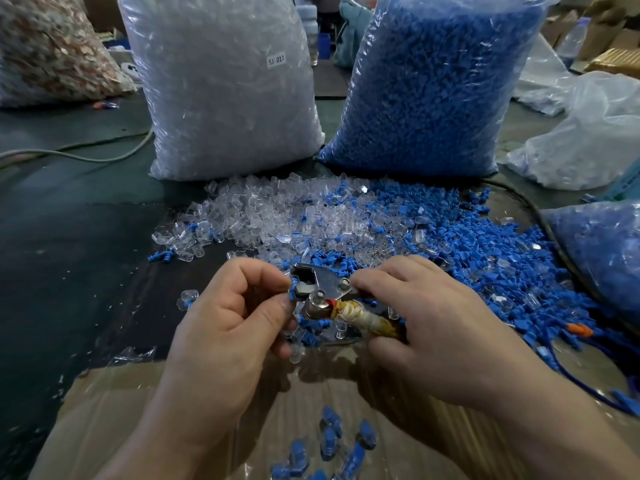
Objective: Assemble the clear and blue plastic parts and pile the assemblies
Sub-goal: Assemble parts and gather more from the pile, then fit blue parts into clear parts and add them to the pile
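My right hand (426,327) grips a metal press tool (323,289) by its tape-wrapped handle (367,320). My left hand (232,317) pinches a small blue part (294,292) at the tool's jaw. Loose clear parts (277,220) lie heaped on the table behind the hands, and loose blue parts (485,244) spread to their right. Several finished blue-and-clear assemblies (332,441) lie in the cardboard box (110,403) below my hands.
A big bag of clear parts (221,84) and a big bag of blue parts (436,84) stand at the back. Another bag of blue parts (602,258) lies at the right edge. A grey cable (86,155) crosses the dark table on the left.
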`<state>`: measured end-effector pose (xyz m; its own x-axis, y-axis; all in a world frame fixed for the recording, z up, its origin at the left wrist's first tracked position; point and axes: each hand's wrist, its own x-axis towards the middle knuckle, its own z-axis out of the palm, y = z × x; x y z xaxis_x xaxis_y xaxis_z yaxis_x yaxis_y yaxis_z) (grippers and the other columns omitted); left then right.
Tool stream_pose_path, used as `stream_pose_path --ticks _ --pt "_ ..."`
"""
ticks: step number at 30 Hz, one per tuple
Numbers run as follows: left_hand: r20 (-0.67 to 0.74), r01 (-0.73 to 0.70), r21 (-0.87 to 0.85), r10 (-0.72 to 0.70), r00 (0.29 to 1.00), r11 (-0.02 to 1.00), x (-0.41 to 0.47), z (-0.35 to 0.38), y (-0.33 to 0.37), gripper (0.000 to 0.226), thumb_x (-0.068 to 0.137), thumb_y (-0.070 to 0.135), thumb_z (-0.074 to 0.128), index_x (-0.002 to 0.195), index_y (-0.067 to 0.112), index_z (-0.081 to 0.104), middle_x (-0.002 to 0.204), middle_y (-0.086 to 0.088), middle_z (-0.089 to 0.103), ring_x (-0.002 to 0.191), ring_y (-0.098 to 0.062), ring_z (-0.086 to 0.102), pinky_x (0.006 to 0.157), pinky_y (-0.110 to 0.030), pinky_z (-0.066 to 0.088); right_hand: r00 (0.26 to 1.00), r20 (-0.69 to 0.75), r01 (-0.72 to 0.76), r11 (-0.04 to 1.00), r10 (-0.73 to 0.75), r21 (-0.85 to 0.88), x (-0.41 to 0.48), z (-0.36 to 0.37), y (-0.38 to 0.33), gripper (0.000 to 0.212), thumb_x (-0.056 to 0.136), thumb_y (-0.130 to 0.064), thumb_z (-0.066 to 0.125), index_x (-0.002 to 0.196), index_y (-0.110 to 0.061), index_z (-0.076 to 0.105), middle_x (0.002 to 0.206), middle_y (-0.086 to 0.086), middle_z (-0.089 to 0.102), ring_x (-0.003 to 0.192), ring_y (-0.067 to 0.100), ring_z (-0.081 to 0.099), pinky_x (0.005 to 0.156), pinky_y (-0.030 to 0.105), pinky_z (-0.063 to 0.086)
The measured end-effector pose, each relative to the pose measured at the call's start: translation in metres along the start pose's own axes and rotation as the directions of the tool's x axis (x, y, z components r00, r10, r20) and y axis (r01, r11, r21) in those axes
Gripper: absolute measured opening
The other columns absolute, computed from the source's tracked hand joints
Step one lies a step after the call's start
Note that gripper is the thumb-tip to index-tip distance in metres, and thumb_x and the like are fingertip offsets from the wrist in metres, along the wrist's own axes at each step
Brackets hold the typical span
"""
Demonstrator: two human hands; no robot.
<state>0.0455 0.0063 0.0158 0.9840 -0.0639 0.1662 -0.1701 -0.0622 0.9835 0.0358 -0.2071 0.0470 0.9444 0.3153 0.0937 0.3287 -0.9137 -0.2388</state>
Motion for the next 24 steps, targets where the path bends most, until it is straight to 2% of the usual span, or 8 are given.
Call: stream_pose_path --ticks 3,5,9,13,16,18,20,24 --pt "0.006 0.019 -0.002 -0.019 1.000 1.000 0.000 0.001 0.000 0.041 0.092 -0.004 0.061 0.082 0.035 0.069 0.073 0.002 0.068 0.063 -0.011 0.067 0.051 -0.023 0.054 1.000 -0.011 -0.020 1.000 0.020 0.019 0.001 -0.001 -0.001 0.054 0.071 -0.061 0.034 0.121 -0.045 0.047 0.096 -0.020 0.051 0.094 0.004 0.046 0.083 0.026 0.044" --pt "0.003 0.038 -0.037 -0.038 0.999 0.999 0.000 0.001 0.002 0.039 0.092 -0.004 0.061 0.083 0.033 0.070 0.074 0.001 0.069 0.063 -0.011 0.067 0.050 -0.023 0.054 0.999 -0.021 -0.028 0.999 0.029 0.017 0.002 -0.002 -0.003 0.042 0.073 -0.058 0.037 0.108 -0.042 0.054 0.086 -0.019 0.052 0.085 0.001 0.047 0.074 0.025 0.043" --pt "0.007 0.047 -0.072 -0.047 0.999 0.996 -0.001 0.000 0.005 0.039 0.092 -0.005 0.060 0.081 0.031 0.071 0.074 0.001 0.070 0.063 -0.011 0.067 0.051 -0.022 0.054 0.999 -0.030 -0.027 1.000 0.027 0.006 0.002 -0.003 -0.005 0.036 0.074 -0.056 0.037 0.097 -0.038 0.058 0.079 -0.018 0.054 0.079 0.001 0.049 0.071 0.026 0.045" --pt "-0.053 0.044 -0.004 -0.045 0.998 0.999 0.001 -0.001 0.004 0.035 0.093 -0.001 0.062 0.084 0.032 0.070 0.068 -0.002 0.068 0.058 -0.015 0.066 0.051 -0.023 0.054 0.998 -0.021 -0.065 0.997 0.066 0.041 0.000 0.001 0.001 0.048 0.072 -0.067 0.037 0.110 -0.042 0.054 0.091 -0.024 0.055 0.088 -0.001 0.047 0.076 0.019 0.039" --pt "-0.109 0.124 -0.006 -0.124 0.986 0.992 0.003 -0.004 0.001 0.034 0.091 -0.001 0.059 0.081 0.030 0.069 0.058 -0.005 0.064 0.049 -0.017 0.060 0.046 -0.022 0.050 0.988 -0.034 -0.154 0.983 0.152 -0.099 0.006 0.007 0.011 0.063 0.071 -0.078 0.037 0.121 -0.042 0.050 0.101 -0.023 0.053 0.096 0.006 0.044 0.084 0.028 0.039" --pt "-0.061 0.181 0.037 -0.178 0.982 0.983 0.003 -0.001 0.000 0.032 0.088 0.001 0.060 0.080 0.030 0.068 0.054 -0.007 0.062 0.046 -0.014 0.056 0.044 -0.021 0.047 0.975 -0.055 -0.223 0.960 0.216 -0.168 0.013 0.012 0.015 0.068 0.074 -0.077 0.043 0.129 -0.038 0.048 0.110 -0.014 0.055 0.104 0.013 0.045 0.092 0.035 0.038" --pt "-0.028 0.224 0.087 -0.223 0.974 0.971 0.000 0.005 -0.001 0.031 0.087 0.005 0.062 0.080 0.034 0.068 0.052 -0.005 0.062 0.043 -0.011 0.054 0.042 -0.018 0.044 0.967 -0.073 -0.254 0.949 0.245 -0.187 0.019 0.016 0.017 0.070 0.076 -0.076 0.047 0.133 -0.035 0.048 0.116 -0.009 0.055 0.110 0.016 0.043 0.095 0.037 0.036" --pt "-0.062 0.236 0.148 -0.229 0.971 0.960 -0.001 0.013 -0.001 0.031 0.089 0.012 0.067 0.082 0.042 0.067 0.055 -0.004 0.066 0.041 -0.008 0.056 0.041 -0.015 0.044 0.968 -0.099 -0.242 0.958 0.229 -0.151 0.020 0.014 0.015 0.066 0.080 -0.072 0.050 0.135 -0.036 0.046 0.127 -0.010 0.053 0.119 0.016 0.037 0.105 0.040 0.026"
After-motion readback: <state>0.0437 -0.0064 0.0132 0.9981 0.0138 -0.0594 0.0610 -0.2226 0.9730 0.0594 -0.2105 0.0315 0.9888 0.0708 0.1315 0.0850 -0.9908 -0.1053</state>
